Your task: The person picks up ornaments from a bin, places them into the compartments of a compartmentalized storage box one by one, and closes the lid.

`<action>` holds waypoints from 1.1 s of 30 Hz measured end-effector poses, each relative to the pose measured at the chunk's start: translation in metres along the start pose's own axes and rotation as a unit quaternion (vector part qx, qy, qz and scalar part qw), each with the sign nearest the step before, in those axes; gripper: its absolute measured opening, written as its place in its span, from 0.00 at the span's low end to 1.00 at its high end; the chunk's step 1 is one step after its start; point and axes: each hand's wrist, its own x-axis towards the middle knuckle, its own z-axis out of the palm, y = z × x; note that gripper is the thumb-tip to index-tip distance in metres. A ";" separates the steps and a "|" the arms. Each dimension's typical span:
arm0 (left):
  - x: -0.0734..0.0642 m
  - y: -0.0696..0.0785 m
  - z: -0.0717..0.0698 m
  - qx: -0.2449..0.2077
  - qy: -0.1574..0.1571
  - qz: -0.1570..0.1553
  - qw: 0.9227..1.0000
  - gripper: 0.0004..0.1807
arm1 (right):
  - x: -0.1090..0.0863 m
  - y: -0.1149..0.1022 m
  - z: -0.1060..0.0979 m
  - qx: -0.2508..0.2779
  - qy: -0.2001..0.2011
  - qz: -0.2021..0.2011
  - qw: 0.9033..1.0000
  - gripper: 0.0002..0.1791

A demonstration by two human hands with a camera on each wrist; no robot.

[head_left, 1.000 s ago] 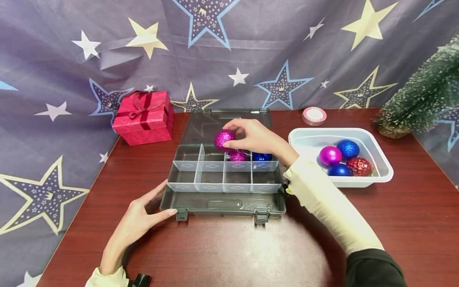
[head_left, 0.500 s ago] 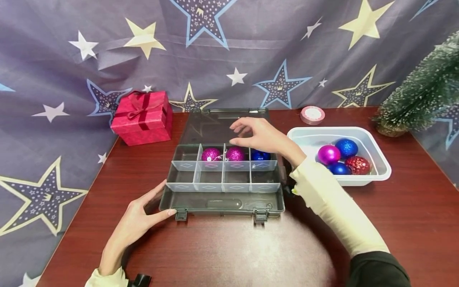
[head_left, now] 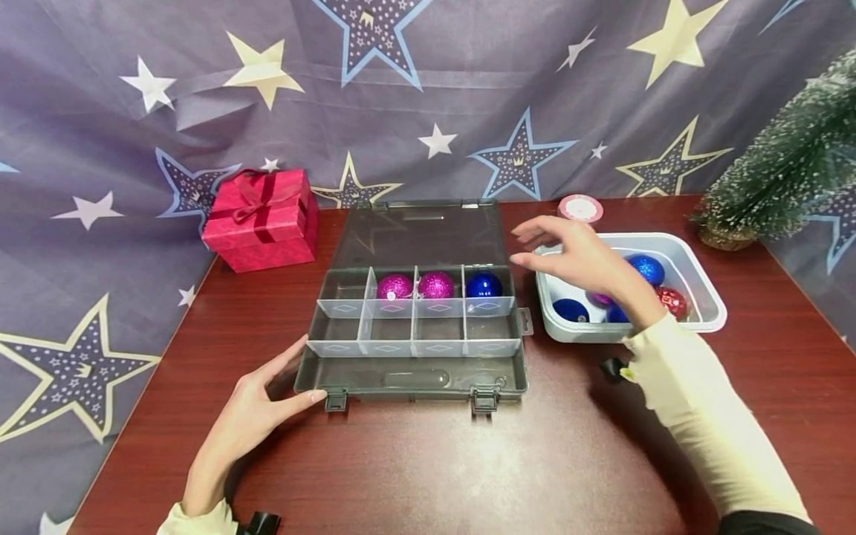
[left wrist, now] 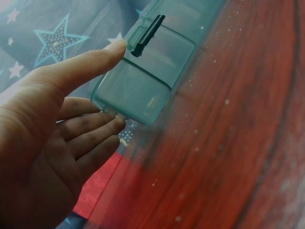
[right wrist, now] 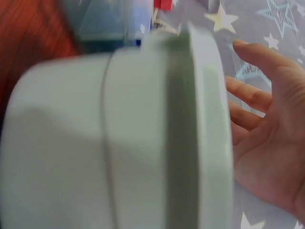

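Bracing the gray compartment box from eight o'clock with the left hand, pressing with the thumb beside a front latch and with straight fingers along the side, setting thumb and fingers apart around the corner rather than clamping. Hovering with the right hand at two o'clock, seemingly above the box-side end of the white tub, gripping nothing, spreading thumb from fingers.

Displaying in the box's back row, from just before twelve round to two o'clock, two pink glitter balls and a shiny blue ball, one to a compartment. Gathering in the tub, near three o'clock, a dark blue ball, a glittery blue ball and a red ball, partly hiding others beneath the right hand and wrist.

Apparently working between tub and box; judging so, favoring the dark blue ball for lying nearest the box, pinching across its widest part against rolling, lifting past the rim before swinging toward nine o'clock. Probably calling for lowering centrally into one compartment, releasing gently, sparing the thin dividers. Likely needing only light left-hand pressure against sliding.
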 end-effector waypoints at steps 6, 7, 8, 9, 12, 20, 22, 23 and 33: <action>0.000 0.001 -0.001 -0.002 0.000 -0.003 1.000 0.46 | -0.029 0.016 -0.024 -0.009 0.018 0.067 0.998 0.23; 0.000 0.001 -0.001 -0.005 0.000 -0.004 1.000 0.46 | -0.034 0.019 -0.028 -0.009 0.020 0.077 0.997 0.24; 0.000 0.001 -0.001 -0.007 -0.001 -0.005 1.000 0.46 | -0.038 0.022 -0.031 -0.011 0.023 0.086 0.996 0.25; 0.000 0.001 0.000 -0.008 -0.001 -0.006 1.000 0.46 | -0.043 0.025 -0.034 -0.013 0.025 0.094 0.995 0.25; 0.000 0.001 0.000 -0.005 -0.003 -0.007 1.000 0.46 | -0.057 0.035 -0.042 -0.035 0.039 0.107 0.993 0.24; 0.000 0.000 -0.001 -0.003 -0.001 -0.006 1.000 0.46 | -0.087 0.060 -0.052 -0.074 0.056 0.126 0.988 0.25; 0.000 0.000 -0.001 0.002 -0.001 -0.005 1.000 0.46 | -0.090 0.064 -0.053 -0.078 0.046 0.131 0.987 0.25; 0.000 0.000 -0.001 0.005 0.000 -0.005 1.000 0.46 | -0.091 0.065 -0.052 -0.079 0.042 0.129 0.988 0.25; 0.000 0.000 -0.001 0.000 -0.005 -0.007 1.000 0.46 | -0.090 0.072 -0.044 -0.115 0.007 0.101 0.988 0.22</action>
